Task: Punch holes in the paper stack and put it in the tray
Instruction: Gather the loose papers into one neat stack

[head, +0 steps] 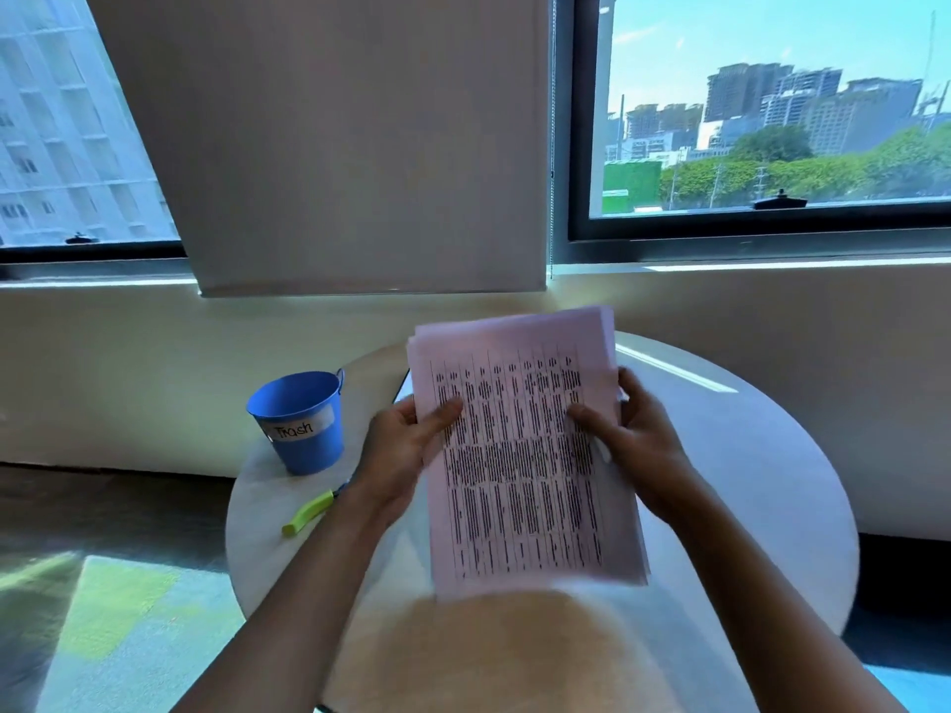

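Both hands grip the paper stack (520,455) above the round white table (746,455). With my left hand (406,450) I clasp the stack's left edge, thumb pressed across the printed top sheet and fingers hidden behind it. With my right hand (633,440) I clasp the right edge the same way, thumb lying on the print, fingers curled round the back. The stack is raised off the table and tilted toward me, its sheets slightly fanned at the top edge, so several corners show one behind another. The top sheet carries dense columns of dark text that run lengthwise down the page; the words are too blurred to read.

At about nine o'clock from the stack stands a blue metal bucket (298,422) on the table, upright, with a white label reading "Trash". At about eight o'clock, near my left wrist, a yellow-green highlighter (309,512) lies flat on the table. A dark edge of something peeks out behind the stack's upper left corner; I cannot tell what it is.

At twelve o'clock hangs a lowered roller blind (350,146) between two windows.
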